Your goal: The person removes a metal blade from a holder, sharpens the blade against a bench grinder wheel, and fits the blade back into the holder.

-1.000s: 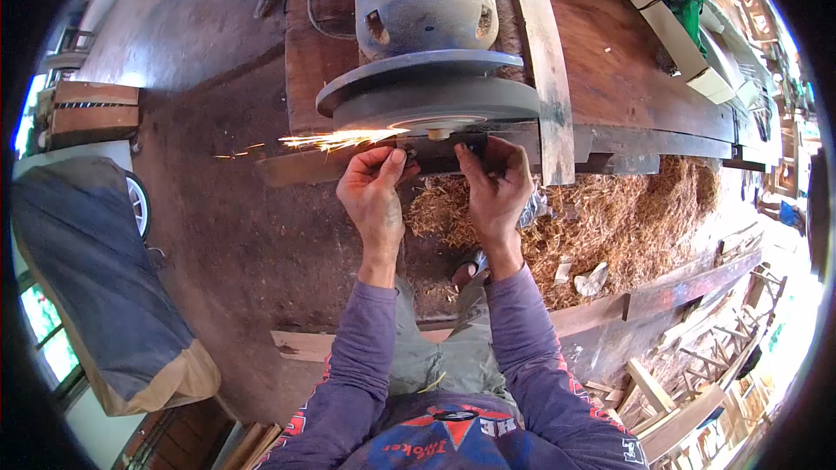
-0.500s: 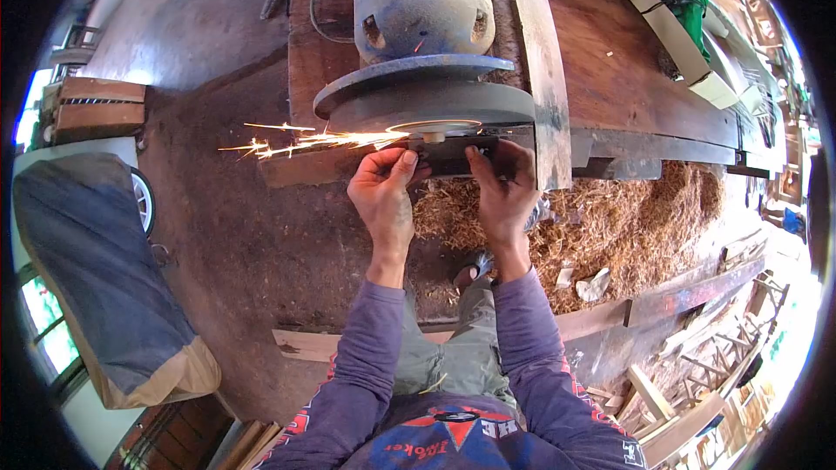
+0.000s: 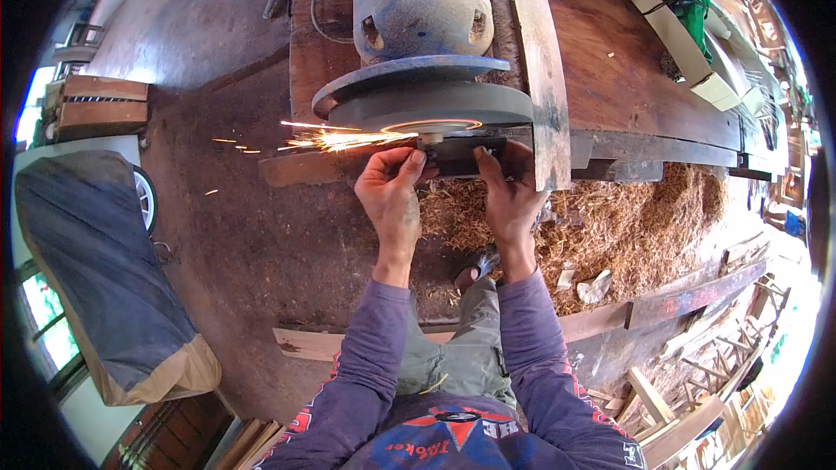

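Observation:
A dark flat metal plate (image 3: 454, 162) is held level against the face of a spinning grinding wheel (image 3: 427, 107). My left hand (image 3: 390, 200) pinches its left end between thumb and fingers. At the other end, my right hand (image 3: 512, 200) grips it with the thumb on top; some of those fingers are hidden. A glowing orange ring shows on the wheel near its hub, and bright sparks (image 3: 344, 137) fly off to the left. Behind the wheel sits a blue, dusty motor (image 3: 422, 4). The plate's far edge, where it meets the wheel, is partly hidden.
An upright wooden board (image 3: 550, 78) stands just right of the wheel, beside a wooden workbench (image 3: 627, 61). Wood shavings (image 3: 627, 226) are heaped under the bench. A covered object (image 3: 104, 270) with a wheel stands at left. Scrap wood (image 3: 679, 418) lies at lower right.
Both hands and the plate have slid slightly to the right along the wheel. The spark stream has shifted right too, with a few loose sparks farther left.

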Demonstrator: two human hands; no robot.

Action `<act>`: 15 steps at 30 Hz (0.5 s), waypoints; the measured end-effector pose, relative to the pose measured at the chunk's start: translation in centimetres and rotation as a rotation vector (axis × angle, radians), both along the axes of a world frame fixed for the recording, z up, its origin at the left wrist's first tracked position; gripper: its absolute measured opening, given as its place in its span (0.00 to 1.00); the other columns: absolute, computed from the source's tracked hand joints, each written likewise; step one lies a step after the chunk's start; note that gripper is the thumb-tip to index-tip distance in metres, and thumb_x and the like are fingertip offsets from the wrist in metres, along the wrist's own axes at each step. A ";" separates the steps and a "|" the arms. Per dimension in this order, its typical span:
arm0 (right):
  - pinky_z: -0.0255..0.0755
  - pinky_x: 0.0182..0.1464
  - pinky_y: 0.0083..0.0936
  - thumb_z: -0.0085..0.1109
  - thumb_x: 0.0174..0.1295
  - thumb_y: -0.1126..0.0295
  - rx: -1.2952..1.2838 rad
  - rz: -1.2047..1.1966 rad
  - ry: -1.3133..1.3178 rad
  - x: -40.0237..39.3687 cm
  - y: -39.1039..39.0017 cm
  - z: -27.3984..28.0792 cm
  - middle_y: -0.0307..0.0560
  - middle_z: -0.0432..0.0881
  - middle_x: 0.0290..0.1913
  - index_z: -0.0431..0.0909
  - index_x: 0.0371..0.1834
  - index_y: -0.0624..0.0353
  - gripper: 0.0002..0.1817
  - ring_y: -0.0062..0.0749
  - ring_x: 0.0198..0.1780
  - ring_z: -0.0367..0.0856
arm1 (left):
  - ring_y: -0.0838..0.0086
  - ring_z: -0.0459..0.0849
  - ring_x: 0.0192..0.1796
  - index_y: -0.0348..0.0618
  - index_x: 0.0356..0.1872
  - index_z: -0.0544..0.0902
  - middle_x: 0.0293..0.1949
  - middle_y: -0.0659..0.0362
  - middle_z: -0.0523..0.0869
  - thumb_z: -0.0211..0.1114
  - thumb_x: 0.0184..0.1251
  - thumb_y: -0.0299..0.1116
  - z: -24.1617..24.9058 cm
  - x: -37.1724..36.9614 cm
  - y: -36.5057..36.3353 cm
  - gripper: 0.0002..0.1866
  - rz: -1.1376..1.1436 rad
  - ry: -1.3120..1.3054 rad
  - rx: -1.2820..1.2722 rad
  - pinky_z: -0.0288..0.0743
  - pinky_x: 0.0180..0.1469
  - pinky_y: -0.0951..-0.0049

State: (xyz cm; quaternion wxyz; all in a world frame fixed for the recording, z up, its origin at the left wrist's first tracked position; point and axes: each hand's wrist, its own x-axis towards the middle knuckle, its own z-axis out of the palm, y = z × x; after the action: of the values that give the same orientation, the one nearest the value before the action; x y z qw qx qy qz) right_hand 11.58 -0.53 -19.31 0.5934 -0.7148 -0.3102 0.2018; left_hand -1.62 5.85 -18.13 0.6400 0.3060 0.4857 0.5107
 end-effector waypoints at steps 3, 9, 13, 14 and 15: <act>0.73 0.36 0.27 0.75 0.56 0.75 0.001 -0.002 -0.042 0.3 -0.1 -0.8 0.41 0.81 0.33 0.80 0.41 0.65 0.14 0.26 0.33 0.78 | 0.76 0.85 0.35 0.33 0.37 0.83 0.35 0.58 0.86 0.72 0.64 0.23 0.0 0.1 -0.1 0.06 -0.007 -0.006 -0.003 0.87 0.39 0.72; 0.74 0.39 0.28 0.75 0.55 0.75 0.003 -0.015 -0.044 0.7 -0.2 -0.1 0.44 0.81 0.35 0.81 0.43 0.64 0.15 0.30 0.35 0.78 | 0.72 0.87 0.35 0.34 0.37 0.83 0.35 0.56 0.87 0.72 0.63 0.23 -0.3 0.4 -0.3 0.06 -0.024 0.018 -0.007 0.88 0.39 0.69; 0.75 0.43 0.30 0.73 0.57 0.75 -0.017 -0.021 -0.115 1.1 -0.3 0.3 0.48 0.83 0.40 0.81 0.47 0.66 0.16 0.34 0.39 0.80 | 0.72 0.87 0.35 0.34 0.38 0.83 0.35 0.56 0.87 0.72 0.63 0.23 -0.2 0.9 -0.4 0.06 -0.030 -0.013 0.010 0.88 0.40 0.69; 0.75 0.43 0.30 0.73 0.57 0.75 -0.016 -0.022 -0.114 1.3 -0.4 0.7 0.48 0.83 0.40 0.81 0.47 0.66 0.16 0.34 0.39 0.80 | 0.72 0.87 0.35 0.34 0.38 0.83 0.35 0.56 0.87 0.72 0.63 0.23 -0.2 1.1 -0.4 0.06 -0.031 -0.012 0.011 0.88 0.40 0.69; 0.75 0.45 0.31 0.73 0.57 0.75 -0.029 -0.027 -0.127 1.4 -0.4 1.9 0.50 0.83 0.42 0.81 0.47 0.67 0.16 0.36 0.40 0.81 | 0.72 0.87 0.35 0.34 0.38 0.83 0.36 0.56 0.87 0.72 0.63 0.22 0.0 1.2 -0.5 0.06 -0.046 -0.016 -0.003 0.88 0.40 0.69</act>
State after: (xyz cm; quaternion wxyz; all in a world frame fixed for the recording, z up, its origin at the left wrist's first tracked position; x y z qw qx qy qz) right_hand 12.95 -0.94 -17.39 0.5647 -0.7389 -0.3345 0.1524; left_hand -0.40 5.30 -18.17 0.6559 0.3122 0.4744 0.4974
